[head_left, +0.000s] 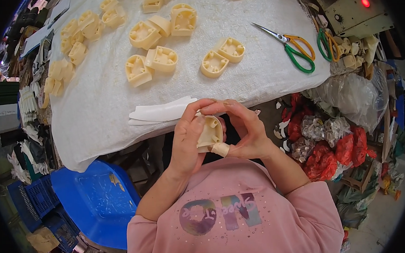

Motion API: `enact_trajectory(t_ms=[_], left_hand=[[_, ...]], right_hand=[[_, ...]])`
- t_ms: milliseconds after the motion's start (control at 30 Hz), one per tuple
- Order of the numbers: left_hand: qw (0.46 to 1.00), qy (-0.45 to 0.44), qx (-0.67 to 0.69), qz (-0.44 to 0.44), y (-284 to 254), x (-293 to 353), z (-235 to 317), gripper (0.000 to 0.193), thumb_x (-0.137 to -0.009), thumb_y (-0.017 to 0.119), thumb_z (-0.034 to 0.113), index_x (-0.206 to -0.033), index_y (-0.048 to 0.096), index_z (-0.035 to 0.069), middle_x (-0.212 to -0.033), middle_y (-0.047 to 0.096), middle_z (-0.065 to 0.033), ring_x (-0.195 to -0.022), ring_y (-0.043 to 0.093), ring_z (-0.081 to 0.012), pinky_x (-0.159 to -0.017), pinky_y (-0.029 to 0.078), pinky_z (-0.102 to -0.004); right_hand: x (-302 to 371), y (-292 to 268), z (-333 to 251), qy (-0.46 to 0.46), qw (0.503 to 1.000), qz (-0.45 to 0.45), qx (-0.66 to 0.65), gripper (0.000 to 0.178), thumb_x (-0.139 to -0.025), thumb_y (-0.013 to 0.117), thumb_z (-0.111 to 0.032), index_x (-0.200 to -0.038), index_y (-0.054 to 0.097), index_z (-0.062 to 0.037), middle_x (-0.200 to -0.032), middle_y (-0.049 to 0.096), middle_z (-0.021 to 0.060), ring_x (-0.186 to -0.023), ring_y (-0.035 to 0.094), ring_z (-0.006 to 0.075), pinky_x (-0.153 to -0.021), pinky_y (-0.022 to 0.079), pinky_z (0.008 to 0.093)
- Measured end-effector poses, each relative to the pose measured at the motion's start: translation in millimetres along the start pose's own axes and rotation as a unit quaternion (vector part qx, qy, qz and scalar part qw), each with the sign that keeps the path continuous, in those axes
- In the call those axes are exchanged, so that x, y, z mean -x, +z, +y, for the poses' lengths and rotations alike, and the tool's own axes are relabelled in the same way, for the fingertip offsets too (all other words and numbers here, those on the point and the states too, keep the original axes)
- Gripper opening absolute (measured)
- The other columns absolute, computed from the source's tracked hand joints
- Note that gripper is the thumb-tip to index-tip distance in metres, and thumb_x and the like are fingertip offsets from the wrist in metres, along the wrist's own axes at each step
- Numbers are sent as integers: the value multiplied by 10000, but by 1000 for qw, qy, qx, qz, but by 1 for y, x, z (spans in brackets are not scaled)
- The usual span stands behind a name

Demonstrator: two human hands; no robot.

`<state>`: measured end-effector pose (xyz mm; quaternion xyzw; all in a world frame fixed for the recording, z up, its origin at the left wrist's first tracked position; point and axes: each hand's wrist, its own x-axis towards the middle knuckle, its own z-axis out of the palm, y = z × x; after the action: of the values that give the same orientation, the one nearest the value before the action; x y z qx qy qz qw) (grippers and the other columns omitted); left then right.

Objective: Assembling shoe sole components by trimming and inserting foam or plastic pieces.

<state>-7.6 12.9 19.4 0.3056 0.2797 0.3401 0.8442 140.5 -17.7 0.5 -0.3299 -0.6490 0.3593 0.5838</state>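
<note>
Just off the table's front edge, a cream, hollow, D-shaped plastic shoe heel [207, 131] is held between both hands, its open side with small posts facing up. My left hand [187, 139] closes around its left side. My right hand [250, 132] grips the right side, its thumb, wrapped in tan tape, pressing the near edge. The fingertips of both hands meet at the far edge. Several curved white strips [157, 111] lie stacked on the table beside my left hand. Two similar heels [215, 63] stand together farther back.
More cream heels [161, 59] stand in clusters across the white-covered table [233, 18]. Green-and-orange-handled scissors [290, 47] lie open at the right, with a second pair [328, 44] by the edge. A blue plastic chair [93, 202] is at lower left; red bags [325, 158] lie at right.
</note>
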Motion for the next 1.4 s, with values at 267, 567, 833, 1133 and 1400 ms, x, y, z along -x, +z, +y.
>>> enact_trajectory(t_ms=[267, 567, 833, 1133, 1400], left_hand=[[993, 42, 72, -85, 2, 3, -5, 592, -941, 476, 340, -1410, 199, 106, -1065, 544, -120, -855, 595, -175, -688, 525, -297], [995, 74, -52, 28, 21, -1, -10, 718, -914, 360, 590, -1403, 200, 90, -1115, 491, -111, -826, 589, -190, -583, 525, -305], [994, 91, -21, 52, 23, 1, -9, 548, -949, 455, 413, -1346, 294, 71, -1123, 482, -92, -927, 554, -159, -715, 508, -273], [983, 134, -10, 125, 26, -3, -6, 390, -959, 449, 200, -1311, 355, 61, -1021, 547, -87, -905, 550, -110, -757, 479, -250], [981, 149, 37, 119, 24, -5, -8, 349, -941, 421, 250, -1246, 382, 85, -1068, 502, -84, -998, 528, -160, -846, 456, -304]], right_hand=[[-6, -10, 8, 3, 995, 32, 97, 420, -834, 640, -232, -1200, 513, -70, -985, 589, 110, -752, 598, 223, -675, 510, 305], [-23, -15, 4, 319, 903, -38, -286, 138, -888, 560, -197, -875, 562, -59, -927, 569, 86, -646, 598, 133, -425, 515, 219], [-6, 5, 3, 154, 983, 12, -99, 189, -937, 466, -130, -1101, 525, -57, -1069, 525, 84, -949, 553, 184, -801, 466, 290], [4, 18, -1, 139, 989, 36, -41, 436, -965, 408, -230, -1361, 344, -56, -1244, 444, 146, -1148, 463, 286, -986, 354, 368], [3, 20, 0, 128, 987, 39, -93, 416, -964, 388, -237, -1342, 406, -64, -1285, 390, 124, -1215, 378, 257, -1028, 299, 351]])
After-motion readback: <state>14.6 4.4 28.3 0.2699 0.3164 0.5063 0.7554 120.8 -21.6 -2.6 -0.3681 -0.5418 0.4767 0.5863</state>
